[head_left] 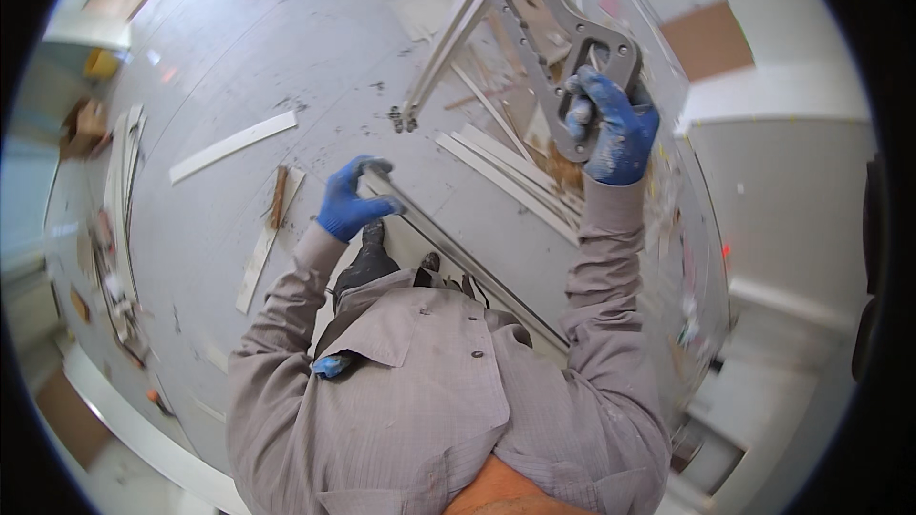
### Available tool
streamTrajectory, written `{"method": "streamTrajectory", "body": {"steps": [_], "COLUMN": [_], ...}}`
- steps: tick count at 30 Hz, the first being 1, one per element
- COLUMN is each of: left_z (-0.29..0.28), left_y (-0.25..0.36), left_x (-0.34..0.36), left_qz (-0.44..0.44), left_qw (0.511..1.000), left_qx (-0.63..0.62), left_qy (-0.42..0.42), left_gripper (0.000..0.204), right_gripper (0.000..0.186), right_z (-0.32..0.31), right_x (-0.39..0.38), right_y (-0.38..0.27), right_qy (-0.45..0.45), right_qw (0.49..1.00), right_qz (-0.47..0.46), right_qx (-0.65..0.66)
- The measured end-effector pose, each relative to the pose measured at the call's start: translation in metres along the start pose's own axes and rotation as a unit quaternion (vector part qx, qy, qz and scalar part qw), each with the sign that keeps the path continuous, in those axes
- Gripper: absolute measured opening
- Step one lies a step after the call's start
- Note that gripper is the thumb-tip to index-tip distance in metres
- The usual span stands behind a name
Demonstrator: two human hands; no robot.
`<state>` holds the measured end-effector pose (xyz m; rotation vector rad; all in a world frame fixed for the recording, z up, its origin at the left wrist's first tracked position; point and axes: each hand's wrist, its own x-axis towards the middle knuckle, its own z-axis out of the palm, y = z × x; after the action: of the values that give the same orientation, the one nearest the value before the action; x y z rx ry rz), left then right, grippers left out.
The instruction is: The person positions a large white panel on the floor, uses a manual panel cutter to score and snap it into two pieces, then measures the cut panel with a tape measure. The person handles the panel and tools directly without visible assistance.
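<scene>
blue-gloved, my left hand [351,200] half-closes on a long pale-grey strip [458,251] mid-frame, my right hand [622,129] curls round an upper-right grey metal frame-shaped handle [558,103], seemingly positioning, which calls for steady grips.

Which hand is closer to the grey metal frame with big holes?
Right. The right hand grips the frame; the left hand is away from it, lower left in the picture, holding one end of a long bar.

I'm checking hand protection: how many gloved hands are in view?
2. The left hand is near the middle, around the end of a metal bar; the right hand is at upper right, gripping a grey metal bracket.
</scene>
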<state>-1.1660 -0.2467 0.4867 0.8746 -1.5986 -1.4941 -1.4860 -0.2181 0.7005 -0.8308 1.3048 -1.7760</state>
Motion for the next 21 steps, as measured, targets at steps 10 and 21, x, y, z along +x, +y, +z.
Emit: {"method": "streamTrajectory", "body": {"steps": [10, 21], "left_z": [-0.062, 0.01], "left_y": [0.112, 0.093], "left_x": [0.045, 0.079], "left_qz": [0.365, 0.288], "left_qw": [0.771, 0.5], "left_qx": [0.522, 0.492], "left_qy": [0.026, -0.652], "left_gripper": [0.072, 0.059], "right_gripper": [0.018, 0.033], "right_z": [-0.106, -0.078], "right_x": [-0.116, -0.41], "right_y": [-0.099, -0.178], "right_qy": [0.337, 0.533], "right_qw": [0.909, 0.698], "right_qz": [-0.211, -0.439], "right_qx": [-0.123, -0.188]}}
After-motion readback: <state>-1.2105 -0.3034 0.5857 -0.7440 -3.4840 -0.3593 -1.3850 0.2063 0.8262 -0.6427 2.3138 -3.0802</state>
